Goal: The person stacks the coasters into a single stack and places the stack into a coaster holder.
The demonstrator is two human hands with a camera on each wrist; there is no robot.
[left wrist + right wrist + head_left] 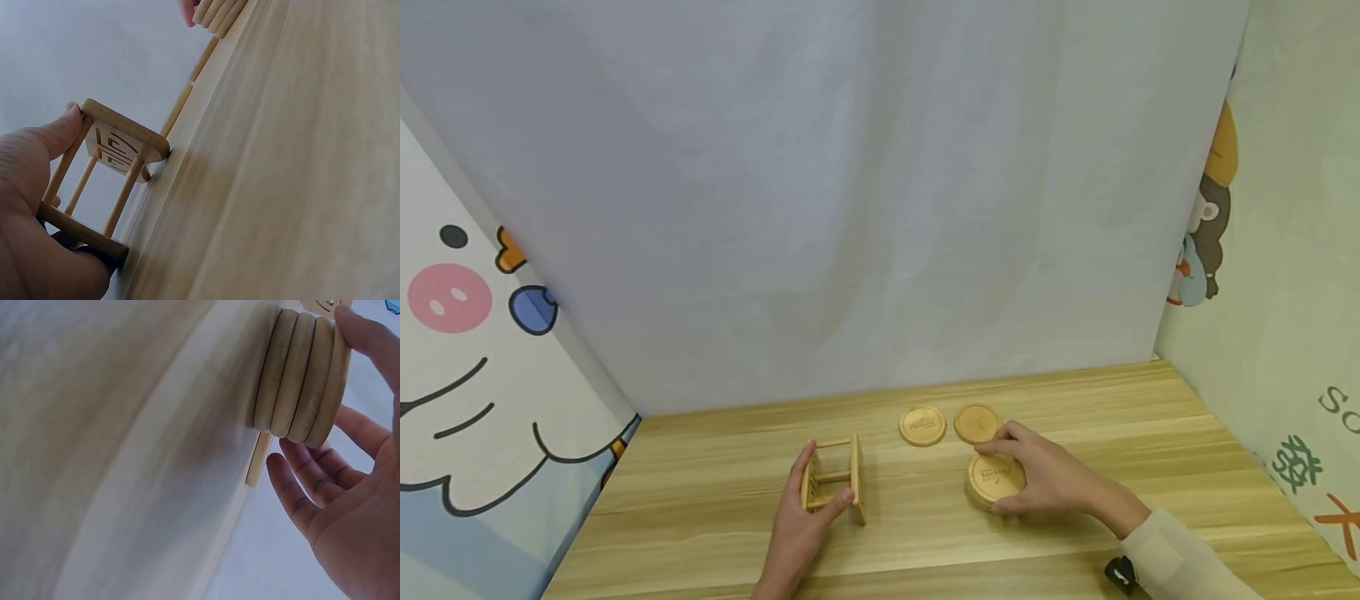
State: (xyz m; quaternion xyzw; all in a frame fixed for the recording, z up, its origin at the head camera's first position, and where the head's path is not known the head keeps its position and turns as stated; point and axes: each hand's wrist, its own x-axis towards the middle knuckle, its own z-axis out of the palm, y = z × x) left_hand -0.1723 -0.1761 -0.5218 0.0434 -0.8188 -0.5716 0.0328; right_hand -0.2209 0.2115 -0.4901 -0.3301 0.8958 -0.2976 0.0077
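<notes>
My left hand (797, 533) grips a small wooden coaster rack (857, 479), thumb and fingers round one side panel. The rack stands on the table; thin rods join its two panels, and cut-out slots show in one panel in the left wrist view (115, 147). To the right, a stack of several round wooden coasters (996, 477) lies flat. My right hand (1056, 477) pinches the top coaster (331, 387) at its edge between thumb and fingers. That coaster sits on or barely off the stack. Its face bears small engraved lettering.
Two single coasters, a left one (922, 426) and a right one (978, 423), lie flat behind the stack. A small black object (1122, 573) lies by the right sleeve. Beyond the wooden table (700, 492) hangs a pale curtain (880, 208), with printed cloths at both sides.
</notes>
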